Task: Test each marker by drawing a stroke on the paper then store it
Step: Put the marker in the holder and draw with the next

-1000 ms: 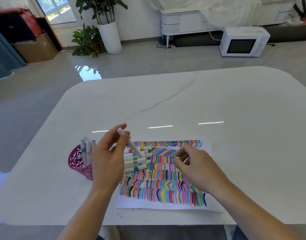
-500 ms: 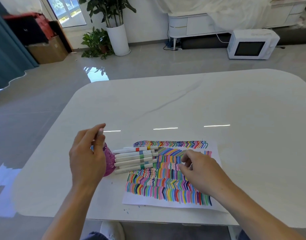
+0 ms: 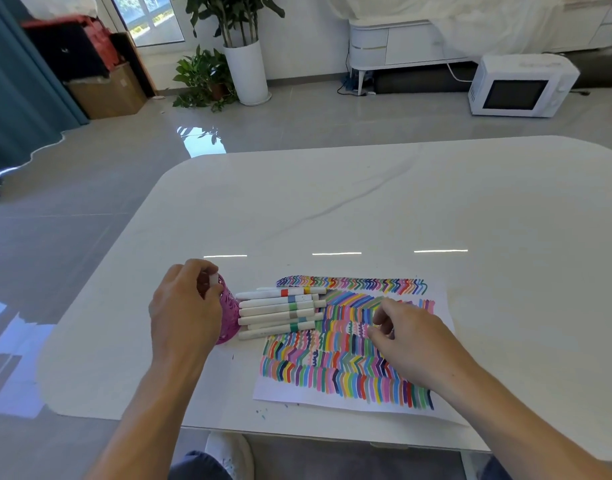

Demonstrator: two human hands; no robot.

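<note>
The left hand [image 3: 185, 308] pinches one white marker [image 3: 213, 280] at the pink holder [image 3: 228, 315]. About seven markers [image 3: 280, 311] lie beside it, touching one paper [image 3: 346, 341]. The right hand [image 3: 410, 336] hovers over the paper, fingers curled.

desk [image 3: 367, 209]: glossy white stone look, faint grey veins
paper [image 3: 349, 344]: matt white sheet
cup [image 3: 228, 317]: pink perforated plastic
markers [image 3: 277, 311]: smooth white plastic
floor [image 3: 90, 188]: glossy grey tile
</note>
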